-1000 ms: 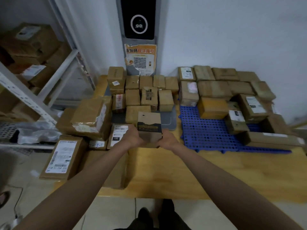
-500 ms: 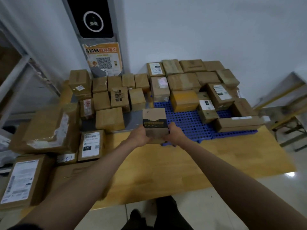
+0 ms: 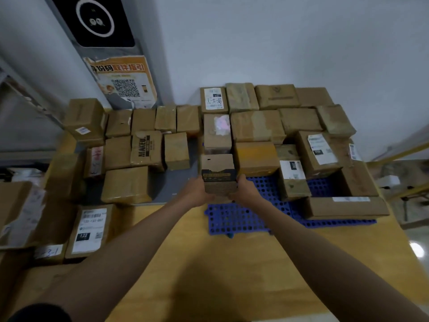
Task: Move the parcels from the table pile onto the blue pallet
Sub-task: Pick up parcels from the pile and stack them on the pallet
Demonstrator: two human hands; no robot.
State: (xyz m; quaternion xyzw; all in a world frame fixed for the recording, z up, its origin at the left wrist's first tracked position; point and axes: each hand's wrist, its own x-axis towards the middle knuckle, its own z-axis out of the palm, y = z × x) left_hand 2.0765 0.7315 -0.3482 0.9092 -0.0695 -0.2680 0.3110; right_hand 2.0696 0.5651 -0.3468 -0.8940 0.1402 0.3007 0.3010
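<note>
A small cardboard parcel with a dark printed band point(image 3: 218, 173) is held between my left hand point(image 3: 197, 192) and my right hand point(image 3: 246, 191), one on each side. It hangs over the left part of the blue pallet point(image 3: 234, 217), just in front of a taped parcel point(image 3: 217, 132) and left of a yellowish box point(image 3: 255, 156). Several brown parcels fill the pallet's back and right. The table pile point(image 3: 137, 147) of brown boxes lies to the left.
A long flat carton point(image 3: 346, 209) sits on the pallet's front right edge. Labelled parcels point(image 3: 89, 228) crowd the wooden table's point(image 3: 232, 275) left edge. A grey pillar with a poster point(image 3: 125, 82) stands behind the pile. Bare pallet shows under my hands.
My hands carried the small parcel to the right, from above the table pile to above the blue pallet's left part. The view swung right with them.
</note>
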